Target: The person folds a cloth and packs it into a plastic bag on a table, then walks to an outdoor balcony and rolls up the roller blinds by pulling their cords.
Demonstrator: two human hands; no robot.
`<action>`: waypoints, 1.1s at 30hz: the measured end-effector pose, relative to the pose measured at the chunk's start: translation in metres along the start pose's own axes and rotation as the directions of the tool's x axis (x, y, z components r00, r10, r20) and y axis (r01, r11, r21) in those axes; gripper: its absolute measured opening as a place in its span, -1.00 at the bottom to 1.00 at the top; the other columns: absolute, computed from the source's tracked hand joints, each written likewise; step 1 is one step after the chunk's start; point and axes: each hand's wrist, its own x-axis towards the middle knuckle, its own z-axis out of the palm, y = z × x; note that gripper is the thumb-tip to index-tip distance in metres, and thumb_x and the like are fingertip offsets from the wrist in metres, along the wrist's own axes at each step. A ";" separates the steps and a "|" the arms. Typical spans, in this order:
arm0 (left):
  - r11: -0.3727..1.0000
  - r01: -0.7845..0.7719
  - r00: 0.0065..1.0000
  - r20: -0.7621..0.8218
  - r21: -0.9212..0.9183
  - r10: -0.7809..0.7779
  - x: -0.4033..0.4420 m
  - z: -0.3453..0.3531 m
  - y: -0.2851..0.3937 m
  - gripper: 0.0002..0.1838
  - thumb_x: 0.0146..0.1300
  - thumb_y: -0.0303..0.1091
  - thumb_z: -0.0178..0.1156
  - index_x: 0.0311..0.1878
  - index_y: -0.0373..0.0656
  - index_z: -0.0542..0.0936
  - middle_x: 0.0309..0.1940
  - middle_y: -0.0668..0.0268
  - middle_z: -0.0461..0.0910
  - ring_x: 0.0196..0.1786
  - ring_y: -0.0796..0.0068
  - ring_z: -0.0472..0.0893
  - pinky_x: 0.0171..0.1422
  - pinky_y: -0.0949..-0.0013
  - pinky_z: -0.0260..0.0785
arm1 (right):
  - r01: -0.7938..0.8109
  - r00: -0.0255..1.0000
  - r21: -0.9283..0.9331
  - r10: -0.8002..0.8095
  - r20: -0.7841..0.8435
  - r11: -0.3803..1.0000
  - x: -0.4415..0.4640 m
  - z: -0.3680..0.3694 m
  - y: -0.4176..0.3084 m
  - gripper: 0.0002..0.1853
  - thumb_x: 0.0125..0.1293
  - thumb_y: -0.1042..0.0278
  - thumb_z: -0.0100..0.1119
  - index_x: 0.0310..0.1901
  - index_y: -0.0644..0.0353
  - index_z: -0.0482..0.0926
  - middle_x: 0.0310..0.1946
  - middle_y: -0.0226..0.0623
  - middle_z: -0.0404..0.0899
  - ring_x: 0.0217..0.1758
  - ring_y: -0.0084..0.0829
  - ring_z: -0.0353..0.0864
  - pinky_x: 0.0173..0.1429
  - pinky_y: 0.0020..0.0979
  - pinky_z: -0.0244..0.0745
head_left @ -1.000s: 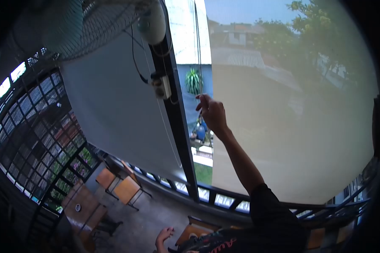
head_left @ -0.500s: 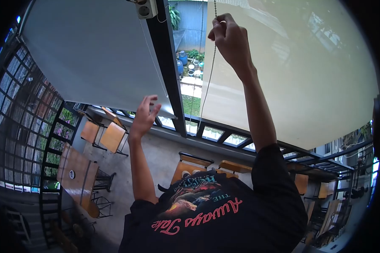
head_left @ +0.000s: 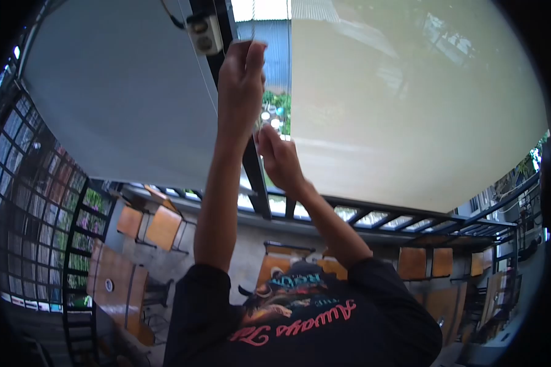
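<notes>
My left hand is raised high in front of the dark window post, its fingers closed around the beaded chain of a roller blind. Lower down and slightly to the right, my right hand is also closed, at the same chain; its fingers hide the part they hold. To the right of both hands hangs a cream roller blind, lowered over most of the window. A grey roller blind covers the window on the left.
A white power socket is fixed on the post beside my left hand. Below the window runs a black railing. Wooden chairs and a wooden table stand on the concrete floor at the left, with more chairs at right.
My left hand has risen from beside the grey blind and closed on the chain. My right hand has come down and left from higher up the chain. The view has shifted a little.
</notes>
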 end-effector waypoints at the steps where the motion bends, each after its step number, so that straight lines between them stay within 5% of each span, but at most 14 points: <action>1: 0.998 -0.019 0.995 -0.101 0.057 0.025 0.001 -0.003 -0.004 -0.69 0.48 -0.06 0.00 -0.14 -0.13 0.49 -0.60 0.56 0.24 -0.67 0.87 0.12 -0.64 0.63 -0.12 | 0.021 0.996 -0.040 -0.017 0.089 0.999 -0.005 -0.002 0.003 -0.96 0.44 0.50 -0.12 -0.22 0.22 0.30 -0.59 -0.13 0.41 -0.56 -0.20 0.50 -0.44 -0.25 0.36; 5: 0.996 -0.084 0.976 -0.200 -0.009 0.081 0.010 -0.016 -0.009 -0.74 0.49 -0.10 0.00 -0.29 -0.02 0.43 -0.61 0.61 0.19 -0.66 0.90 0.09 -0.65 0.70 -0.13 | -0.175 0.940 0.037 0.156 0.303 0.984 -0.011 0.006 0.022 -0.86 0.43 0.44 -0.09 -0.27 0.30 0.42 -0.54 -0.16 0.51 -0.48 -0.26 0.56 -0.32 -0.28 0.44; 7: 0.990 -0.138 0.968 -0.208 0.042 0.143 0.008 -0.018 -0.011 -0.74 0.49 -0.10 -0.01 -0.30 -0.02 0.43 -0.62 0.61 0.19 -0.66 0.90 0.09 -0.64 0.69 -0.13 | -0.119 0.959 0.059 0.100 0.266 0.991 0.001 0.005 0.027 -0.78 0.47 0.39 -0.11 -0.22 0.36 0.49 -0.54 -0.16 0.53 -0.47 -0.27 0.57 -0.30 -0.31 0.47; 11: 0.995 0.051 0.978 -0.197 -0.083 -0.067 -0.002 -0.019 -0.003 -0.70 0.51 -0.09 -0.08 -0.33 -0.02 0.41 -0.65 0.59 0.20 -0.69 0.87 0.09 -0.67 0.65 -0.13 | -0.084 0.994 -0.034 0.086 0.069 0.996 0.029 -0.009 0.050 -0.70 0.42 0.40 -0.01 0.12 0.33 0.43 0.05 0.04 0.45 0.06 -0.08 0.55 0.14 -0.23 0.47; 13: 0.986 0.095 0.979 -0.166 -0.139 -0.118 -0.023 -0.023 -0.012 -0.70 0.52 -0.10 -0.09 -0.34 -0.02 0.40 -0.66 0.57 0.21 -0.71 0.86 0.09 -0.68 0.64 -0.13 | 0.072 0.980 -0.265 -0.118 -0.161 0.962 0.065 -0.022 0.088 -0.56 0.30 0.44 0.13 0.17 0.40 0.33 0.09 0.10 0.38 0.24 0.04 0.37 0.34 -0.17 0.26; 16: 0.975 0.196 0.960 -0.183 -0.102 -0.212 -0.063 -0.025 -0.027 -0.70 0.52 -0.11 -0.09 -0.34 -0.03 0.40 -0.66 0.56 0.20 -0.70 0.85 0.10 -0.67 0.63 -0.12 | 0.035 0.908 -0.379 -0.188 -0.374 0.925 0.125 -0.051 0.105 -0.46 0.23 0.46 0.20 0.20 0.43 0.25 0.18 0.14 0.29 0.31 0.06 0.29 0.39 -0.13 0.20; 20: 0.964 0.256 0.948 -0.179 -0.069 -0.264 -0.085 -0.019 -0.028 -0.68 0.52 -0.09 -0.08 -0.33 -0.06 0.41 -0.66 0.54 0.24 -0.69 0.83 0.12 -0.64 0.63 -0.10 | 0.018 0.928 -0.365 -0.152 -0.341 0.931 0.191 -0.062 0.123 -0.45 0.27 0.37 0.20 0.22 0.44 0.26 0.13 0.15 0.40 0.21 0.03 0.44 0.30 -0.13 0.32; 21: 0.967 0.248 0.951 -0.177 -0.060 -0.255 -0.085 -0.018 -0.029 -0.68 0.52 -0.09 -0.08 -0.33 -0.06 0.41 -0.66 0.54 0.24 -0.69 0.83 0.12 -0.64 0.63 -0.10 | 0.085 0.903 -0.298 -0.200 -0.380 0.951 0.204 -0.055 0.122 -0.49 0.36 0.29 0.15 0.20 0.44 0.28 0.05 0.10 0.52 0.10 -0.04 0.57 0.17 -0.18 0.45; 23: 0.957 0.290 0.946 -0.147 -0.026 -0.290 -0.083 -0.017 -0.032 -0.67 0.51 -0.08 -0.07 -0.33 -0.07 0.42 -0.65 0.53 0.27 -0.69 0.82 0.13 -0.63 0.63 -0.10 | -0.075 0.973 0.046 0.083 -0.215 0.996 0.219 -0.052 0.122 -0.53 0.43 0.23 0.07 0.19 0.44 0.30 -0.07 0.06 0.60 0.02 -0.16 0.64 0.09 -0.25 0.51; 24: 0.963 0.268 0.954 -0.147 0.017 -0.263 -0.082 -0.018 -0.035 -0.67 0.52 -0.09 -0.08 -0.34 -0.08 0.43 -0.65 0.53 0.26 -0.69 0.81 0.14 -0.63 0.62 -0.10 | 0.015 0.978 0.111 0.009 -0.209 0.994 0.228 -0.044 0.127 -0.57 0.51 0.17 -0.06 0.17 0.40 0.32 -0.31 -0.14 0.65 -0.24 -0.36 0.68 -0.16 -0.38 0.57; 26: 0.961 0.274 0.953 -0.143 0.031 -0.267 -0.077 -0.018 -0.036 -0.67 0.52 -0.09 -0.08 -0.33 -0.08 0.43 -0.66 0.53 0.26 -0.69 0.81 0.14 -0.63 0.61 -0.10 | -0.153 0.988 0.406 0.129 0.086 0.901 0.231 -0.044 0.144 -0.52 0.53 0.01 -0.17 0.10 0.35 0.39 -0.52 -0.37 0.51 -0.54 -0.55 0.52 -0.44 -0.50 0.45; 27: 0.957 0.286 0.950 -0.139 0.038 -0.279 -0.076 -0.018 -0.035 -0.67 0.52 -0.09 -0.08 -0.33 -0.08 0.43 -0.66 0.52 0.26 -0.69 0.81 0.14 -0.63 0.60 -0.10 | -0.137 0.987 0.592 0.063 0.145 0.794 0.226 -0.040 0.147 -0.41 0.52 -0.16 -0.29 0.00 0.30 0.46 -0.60 -0.51 0.32 -0.68 -0.67 0.26 -0.60 -0.58 0.23; 31: 0.948 0.318 0.937 -0.161 0.026 -0.310 -0.072 -0.022 -0.040 -0.72 0.53 -0.20 -0.09 -0.30 -0.12 0.43 -0.63 0.54 0.25 -0.64 0.81 0.16 -0.59 0.61 -0.05 | -0.234 0.972 0.733 0.136 0.192 0.639 0.203 -0.044 0.130 -0.34 0.46 -0.29 -0.31 -0.06 0.24 0.50 -0.54 -0.53 0.37 -0.63 -0.69 0.23 -0.55 -0.60 0.20; 33: 0.951 0.306 0.941 -0.169 0.046 -0.294 -0.071 -0.023 -0.042 -0.73 0.53 -0.21 -0.09 -0.30 -0.12 0.43 -0.63 0.54 0.25 -0.64 0.81 0.17 -0.59 0.61 -0.05 | -0.061 0.998 0.613 0.037 0.052 0.788 0.196 -0.035 0.136 -0.31 0.46 -0.33 -0.35 -0.10 0.23 0.54 -0.52 -0.54 0.35 -0.50 -0.68 0.35 -0.37 -0.58 0.28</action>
